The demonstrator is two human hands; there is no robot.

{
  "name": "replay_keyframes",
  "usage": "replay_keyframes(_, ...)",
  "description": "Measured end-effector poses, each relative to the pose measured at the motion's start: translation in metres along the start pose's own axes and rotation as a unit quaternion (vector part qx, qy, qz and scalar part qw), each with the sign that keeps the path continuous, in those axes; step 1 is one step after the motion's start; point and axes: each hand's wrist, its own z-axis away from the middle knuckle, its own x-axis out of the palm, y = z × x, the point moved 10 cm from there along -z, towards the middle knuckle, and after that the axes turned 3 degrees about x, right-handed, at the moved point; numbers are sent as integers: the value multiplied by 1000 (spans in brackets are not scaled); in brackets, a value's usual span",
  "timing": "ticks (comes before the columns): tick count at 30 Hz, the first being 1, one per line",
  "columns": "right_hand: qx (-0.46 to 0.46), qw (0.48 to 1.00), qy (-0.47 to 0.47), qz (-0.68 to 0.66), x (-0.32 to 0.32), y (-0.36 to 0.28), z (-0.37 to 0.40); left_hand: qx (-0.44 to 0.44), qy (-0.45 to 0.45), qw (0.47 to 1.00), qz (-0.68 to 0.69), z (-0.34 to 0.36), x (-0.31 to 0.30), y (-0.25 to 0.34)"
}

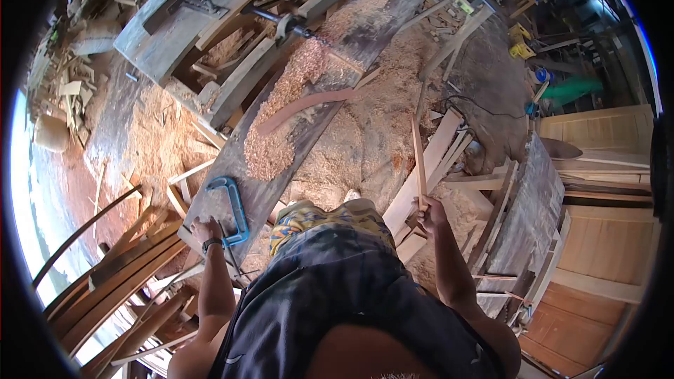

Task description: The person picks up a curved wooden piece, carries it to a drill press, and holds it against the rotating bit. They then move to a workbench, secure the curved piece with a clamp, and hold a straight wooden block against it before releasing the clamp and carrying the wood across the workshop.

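In my right hand [432,216] I hold 1 thin wooden strip [419,158], with the fingers closed around its near end. I judge that it is held there so that the long part stays free: it points forward, away from my body, on the right side of the bench board [210,203]. In the view it passes in front of the pale boards [441,142], but whether it touches them I cannot tell.

My left hand [206,229] is at the near end of the bench board, just beside the blue clamp [239,219]. The clamp is set at this end, probably because its frame can reach over the edge there. My fingers seem to be bent, but how far they are closed, and whether they grip something, I cannot tell.

Farther along the board is a heap of shavings [270,156], and 1 curved wooden piece [309,104] lies across it, well apart from both hands.

About the pose: my 2 arms are spread to the sides of my body. The left arm reaches forward, with a dark wristband [210,243] at the wrist. The right arm is raised forward also, and its hand is well apart from the left.
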Motion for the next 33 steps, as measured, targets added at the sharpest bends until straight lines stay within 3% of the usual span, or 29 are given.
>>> replay_keyframes(3, -66, 994, -92, -13, 35, -51, -32, 50, 1, 998, 25, 27, 5, 59)
replay_keyframes(5, -101, 981, -160, -41, 61, -88, -33, 128, 30, 989, 66, 41, 27, 75)
replay_keyframes(8, -110, 972, -207, -14, 69, -113, -55, 132, -25, 987, 83, 72, 65, 82)
replay_keyframes(10, -85, 980, -182, -12, 53, -106, -76, 111, -77, 983, 127, 116, 58, 94)
replay_keyframes(11, -76, 984, -161, 5, 47, -109, -87, 240, -63, 968, 45, 120, 89, 83)
replay_keyframes(13, -49, 990, -133, 23, 35, -101, -110, 185, -173, 966, 58, 157, 98, 79)
replay_keyframes(15, -22, 993, -105, 44, 31, -92, -131, 156, -213, 962, 62, 188, 109, 73)
replay_keyframes(17, 66, 996, 1, 53, 27, -71, -147, 117, -258, 954, 97, 211, 135, 53)
replay_keyframes(19, 77, 990, 70, 91, 34, -66, -156, 164, -296, 939, 60, 223, 172, 41)
replay_keyframes(20, 64, 990, 66, 109, 46, -64, -159, 398, -262, 873, -98, 231, 203, 47)
replay_keyframes(21, 50, 989, 62, 125, 59, -62, -162, 397, -262, 874, -104, 237, 191, 61)
replay_keyframes(23, 31, 968, -71, 239, 109, -51, -167, 260, -348, 881, 185, 254, 147, 127)
replay_keyframes(25, -5, 933, -152, 327, 166, -52, -138, 217, -356, 888, 194, 247, 139, 160)
replay_keyframes(27, -17, 884, -201, 421, 202, -65, -88, 49, -421, 889, 171, 244, 156, 161)
replay_keyframes(29, -298, 762, -227, 529, 237, -70, -108, 43, -438, 886, 144, 224, 184, 164)
replay_keyframes(30, -224, 694, -277, 626, 232, -88, -72, 17, -452, 878, 156, 226, 181, 182)
replay_keyframes(31, -223, 698, -272, 624, 216, -80, -96, -11, -466, 869, 167, 226, 183, 192)
replay_keyframes(33, -388, 669, -180, 608, 176, -91, -133, 21, -436, 875, 212, 218, 192, 225)
